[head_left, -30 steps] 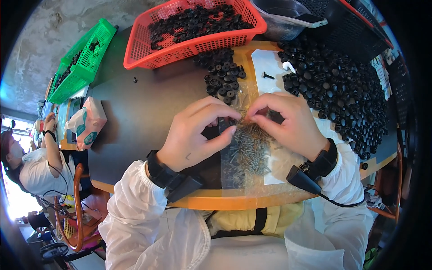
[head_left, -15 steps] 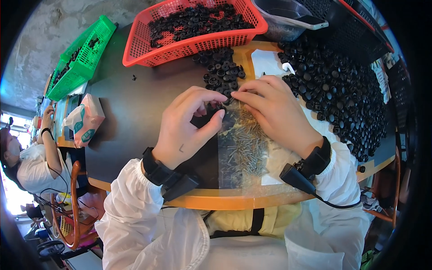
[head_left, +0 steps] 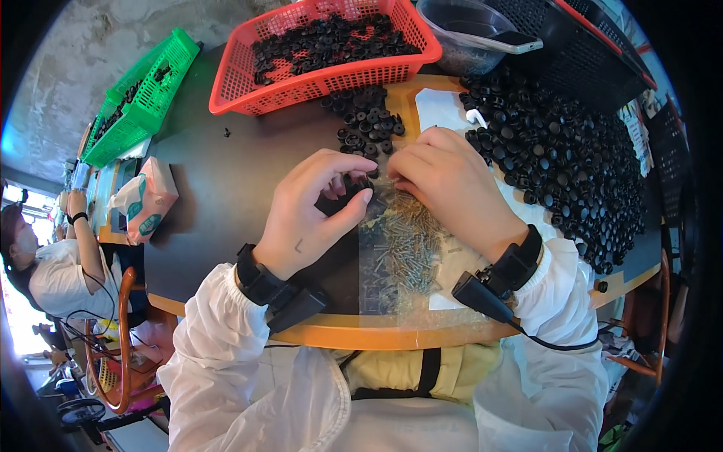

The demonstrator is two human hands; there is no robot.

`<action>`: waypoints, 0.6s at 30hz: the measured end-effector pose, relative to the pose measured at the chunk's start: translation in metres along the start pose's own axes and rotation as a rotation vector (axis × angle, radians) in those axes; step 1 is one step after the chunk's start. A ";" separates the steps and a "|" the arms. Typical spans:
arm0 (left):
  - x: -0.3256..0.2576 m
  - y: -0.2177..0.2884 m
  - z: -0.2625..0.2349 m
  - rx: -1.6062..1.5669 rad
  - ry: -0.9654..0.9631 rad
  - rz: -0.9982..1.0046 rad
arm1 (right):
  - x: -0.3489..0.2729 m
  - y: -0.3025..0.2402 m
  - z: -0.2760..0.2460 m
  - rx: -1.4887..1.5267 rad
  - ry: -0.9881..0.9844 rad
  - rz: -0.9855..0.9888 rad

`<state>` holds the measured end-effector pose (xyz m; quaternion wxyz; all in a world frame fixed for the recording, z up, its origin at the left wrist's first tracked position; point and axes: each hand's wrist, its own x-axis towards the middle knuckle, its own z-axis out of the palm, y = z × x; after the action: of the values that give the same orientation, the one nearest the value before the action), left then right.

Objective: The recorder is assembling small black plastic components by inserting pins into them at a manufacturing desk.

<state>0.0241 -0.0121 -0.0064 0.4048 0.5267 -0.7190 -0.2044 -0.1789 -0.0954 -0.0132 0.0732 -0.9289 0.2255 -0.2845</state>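
Note:
My left hand (head_left: 301, 215) is curled over the dark table mat, closed on a black round plastic piece (head_left: 360, 184) between thumb and fingers. Just to its right, my right hand (head_left: 456, 184) has its fingers bent together over the upper end of a heap of small metal screws (head_left: 409, 248). Whatever those fingertips pinch is hidden. The screws lie on a clear sheet near the table's front edge. Beyond my fingertips is a loose cluster of black round plastic parts (head_left: 369, 123). To the right spreads a large pile of black round caps (head_left: 561, 169).
A red basket (head_left: 331, 80) of black parts stands at the back. A green basket (head_left: 147, 120) and a tissue pack (head_left: 153, 200) are at left. A phone (head_left: 520, 45) rests on a clear tub (head_left: 463, 56) beside a black crate (head_left: 595, 64). Another person (head_left: 64, 264) sits at far left.
My right hand has drawn its fingers in and down over the screws, away from the left fingertips. My left hand stays almost in place, with more of its black piece showing.

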 end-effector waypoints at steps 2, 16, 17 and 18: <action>0.000 0.000 0.000 0.005 0.009 0.014 | -0.001 -0.002 0.000 0.009 0.004 0.009; -0.006 0.000 0.001 -0.200 0.034 -0.077 | -0.014 -0.016 -0.015 0.760 0.152 0.370; -0.005 0.000 0.002 -0.210 0.022 -0.062 | -0.014 -0.017 -0.014 0.759 0.152 0.367; -0.006 0.001 0.001 -0.210 0.022 -0.061 | -0.015 -0.018 -0.012 0.885 0.136 0.431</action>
<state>0.0228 -0.0065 -0.0083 0.4595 0.5050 -0.6728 -0.2849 -0.1898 -0.0727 -0.0056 0.5026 -0.7204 0.2742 -0.3915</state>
